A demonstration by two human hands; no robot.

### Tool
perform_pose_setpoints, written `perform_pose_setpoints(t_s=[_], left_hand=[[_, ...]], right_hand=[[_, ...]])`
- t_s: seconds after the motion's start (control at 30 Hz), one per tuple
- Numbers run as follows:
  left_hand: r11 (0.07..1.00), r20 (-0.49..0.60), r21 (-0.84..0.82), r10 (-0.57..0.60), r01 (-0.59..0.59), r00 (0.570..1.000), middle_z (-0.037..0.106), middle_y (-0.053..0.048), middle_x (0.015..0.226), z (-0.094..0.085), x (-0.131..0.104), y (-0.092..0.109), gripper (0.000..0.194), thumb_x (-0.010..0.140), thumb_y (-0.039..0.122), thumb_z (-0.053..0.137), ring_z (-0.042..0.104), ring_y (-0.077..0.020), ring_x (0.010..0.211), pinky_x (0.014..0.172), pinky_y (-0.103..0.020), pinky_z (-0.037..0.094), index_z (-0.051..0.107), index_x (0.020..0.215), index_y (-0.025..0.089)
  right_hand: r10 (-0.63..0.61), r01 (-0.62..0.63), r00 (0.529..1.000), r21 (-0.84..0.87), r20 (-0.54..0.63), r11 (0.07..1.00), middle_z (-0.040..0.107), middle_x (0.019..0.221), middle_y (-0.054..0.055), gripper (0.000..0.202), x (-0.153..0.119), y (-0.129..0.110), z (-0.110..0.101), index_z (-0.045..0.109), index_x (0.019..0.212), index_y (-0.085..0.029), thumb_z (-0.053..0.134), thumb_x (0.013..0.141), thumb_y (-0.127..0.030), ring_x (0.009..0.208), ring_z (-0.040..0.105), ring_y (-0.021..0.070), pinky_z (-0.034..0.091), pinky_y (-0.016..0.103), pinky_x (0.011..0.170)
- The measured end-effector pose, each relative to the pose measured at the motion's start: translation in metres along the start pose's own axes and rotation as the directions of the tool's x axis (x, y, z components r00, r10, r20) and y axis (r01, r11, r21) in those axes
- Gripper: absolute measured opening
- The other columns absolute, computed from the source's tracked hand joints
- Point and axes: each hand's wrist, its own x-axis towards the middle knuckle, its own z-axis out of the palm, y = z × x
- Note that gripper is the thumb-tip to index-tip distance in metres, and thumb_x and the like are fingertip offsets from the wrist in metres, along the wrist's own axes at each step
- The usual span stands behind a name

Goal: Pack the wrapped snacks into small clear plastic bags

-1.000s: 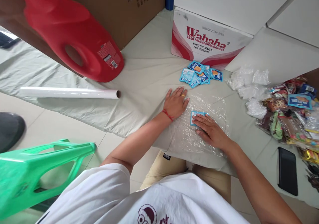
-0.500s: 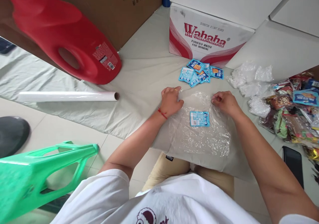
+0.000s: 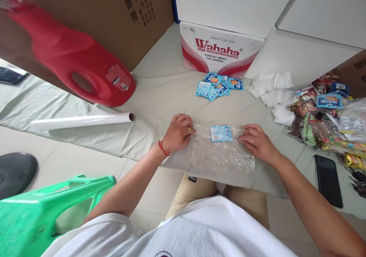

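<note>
A sheet of clear plastic film lies crinkled near the front edge of the cloth-covered surface. On it, by its far edge, rests a light blue snack packet. My left hand pinches the film's left far corner, fingers closed. At the right far corner, my right hand is closed on the film too. Beyond my hands lies a small pile of blue snack packets, in front of the Wahaha carton. Whether the film is a single layer or folded, I cannot tell.
To the left lie a white roll and a red jug. Wrapped clear bundles, assorted snack packs and a black phone are on the right. A green stool stands at lower left.
Both hands have come nearer my body, bringing the film's far edge over toward me. The film now covers a shorter area, and the single packet sits close to its far edge.
</note>
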Motion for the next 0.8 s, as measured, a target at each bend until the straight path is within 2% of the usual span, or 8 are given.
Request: perform_pose_setpoints(t_s=[0.2, 0.27, 0.37, 0.43, 0.5, 0.6, 0.67, 0.8], left_hand=[[0.998, 0.171, -0.015, 0.055, -0.053, 0.984, 0.073, -0.007, 0.096, -0.014, -0.046, 0.006, 0.05, 0.069, 0.007, 0.053, 0.065, -0.0268, 0.109, 0.101, -0.05, 0.051, 0.08, 0.106, 0.027], [1.0, 0.141, -0.012, 0.028, -0.026, 0.99, 0.072, -0.007, 0.091, -0.025, -0.06, 0.011, 0.043, 0.07, 0.007, 0.053, 0.065, -0.027, 0.102, 0.094, -0.049, 0.054, 0.08, 0.097, 0.026], [0.998, 0.013, -0.066, -0.022, 0.023, 1.0, 0.07, -0.008, 0.087, -0.04, -0.067, 0.022, 0.032, 0.076, 0.009, 0.052, 0.064, -0.027, 0.097, 0.088, -0.049, 0.056, 0.077, 0.088, 0.025], [0.992, -0.052, -0.128, -0.02, 0.013, 0.998, 0.07, -0.008, 0.089, -0.043, -0.058, 0.034, 0.031, 0.082, 0.011, 0.05, 0.063, -0.027, 0.101, 0.09, -0.048, 0.056, 0.076, 0.091, 0.026], [0.984, -0.045, -0.173, 0.027, -0.034, 0.999, 0.073, -0.009, 0.101, -0.039, -0.04, 0.047, 0.035, 0.088, 0.012, 0.047, 0.063, -0.0261, 0.109, 0.098, -0.048, 0.055, 0.075, 0.102, 0.027], [0.971, 0.038, -0.198, 0.144, -0.134, 0.989, 0.073, -0.01, 0.125, -0.02, -0.002, 0.063, 0.042, 0.092, 0.011, 0.042, 0.062, -0.0231, 0.12, 0.105, -0.044, 0.051, 0.072, 0.119, 0.024], [0.981, 0.141, -0.13, 0.163, -0.145, 0.976, 0.069, -0.012, 0.137, -0.006, 0.021, 0.068, 0.045, 0.092, 0.01, 0.043, 0.061, -0.0243, 0.122, 0.103, -0.043, 0.05, 0.071, 0.126, 0.021], [0.985, 0.448, -0.008, 0.157, -0.171, 0.88, 0.076, -0.01, 0.118, 0.009, 0.04, 0.064, 0.039, 0.089, 0.01, 0.047, 0.065, -0.0272, 0.113, 0.094, -0.044, 0.048, 0.076, 0.112, 0.022]], right_hand=[[0.002, -0.002, 0.999, -0.008, 0.041, 1.0, 0.074, 0.102, 0.008, 0.023, -0.039, 0.001, 0.001, 0.079, 0.106, -0.029, 0.057, 0.099, -0.027, 0.129, 0.059, 0.0318, 0.052, 0.059, 0.105], [0.038, -0.038, 0.999, -0.003, -0.018, 0.999, 0.074, 0.108, 0.008, 0.021, -0.055, -0.006, -0.005, 0.078, 0.107, -0.029, 0.058, 0.099, -0.027, 0.128, 0.059, 0.0318, 0.054, 0.058, 0.104], [0.066, -0.066, 0.995, 0.007, -0.07, 0.998, 0.071, 0.12, 0.01, 0.025, -0.078, -0.024, -0.007, 0.074, 0.12, -0.031, 0.067, 0.096, -0.033, 0.127, 0.059, 0.0319, 0.056, 0.055, 0.102], [0.042, -0.043, 0.998, -0.011, -0.048, 0.999, 0.068, 0.129, 0.011, 0.04, -0.09, -0.038, 0.003, 0.068, 0.131, -0.032, 0.074, 0.093, -0.038, 0.13, 0.058, 0.033, 0.056, 0.056, 0.105], [0.004, -0.005, 1.0, -0.051, -0.015, 0.999, 0.066, 0.134, 0.01, 0.048, -0.096, -0.051, 0.018, 0.065, 0.138, -0.033, 0.075, 0.092, -0.04, 0.133, 0.057, 0.0339, 0.054, 0.058, 0.109], [-0.03, 0.025, 0.999, -0.098, -0.044, 0.995, 0.071, 0.127, 0.008, 0.036, -0.094, -0.062, 0.043, 0.069, 0.132, -0.034, 0.066, 0.097, -0.029, 0.126, 0.061, 0.0316, 0.056, 0.058, 0.107], [-0.047, 0.038, 0.995, -0.102, -0.091, 0.994, 0.074, 0.114, 0.007, 0.03, -0.087, -0.065, 0.051, 0.074, 0.122, -0.034, 0.061, 0.099, -0.02, 0.118, 0.065, 0.0295, 0.059, 0.055, 0.101], [-0.054, 0.054, 0.992, -0.002, -0.111, 0.999, 0.075, 0.109, 0.007, 0.024, -0.067, -0.067, 0.037, 0.073, 0.113, -0.03, 0.06, 0.098, -0.017, 0.114, 0.065, 0.0277, 0.06, 0.048, 0.094]])
